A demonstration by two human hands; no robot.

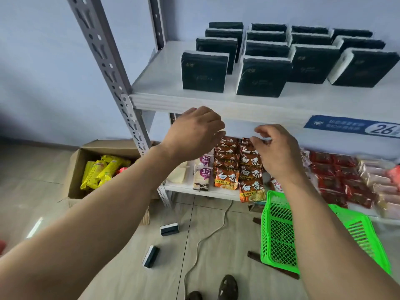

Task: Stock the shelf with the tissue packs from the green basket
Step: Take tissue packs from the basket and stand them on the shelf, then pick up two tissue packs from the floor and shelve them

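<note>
the green basket (279, 230) on the floor looks empty through its mesh, while two tissue packs lie loose on the tiles, one (170, 228) near the cardboard box (91, 169) and another (150, 256) closer to the feet, so the sensible next move is probably to bend for those strays and stand them upright in the open front-left space of the upper shelf (173, 100), lined up with the dark tissue packs (204, 71) already in rows there. both hands hover empty just below that shelf edge: the left hand (194, 131) is loosely curled, fingers half open, touching nothing; the right hand (275, 146) is likewise half open, fingertips bent, in front of the noodle packets (238, 167)
</note>
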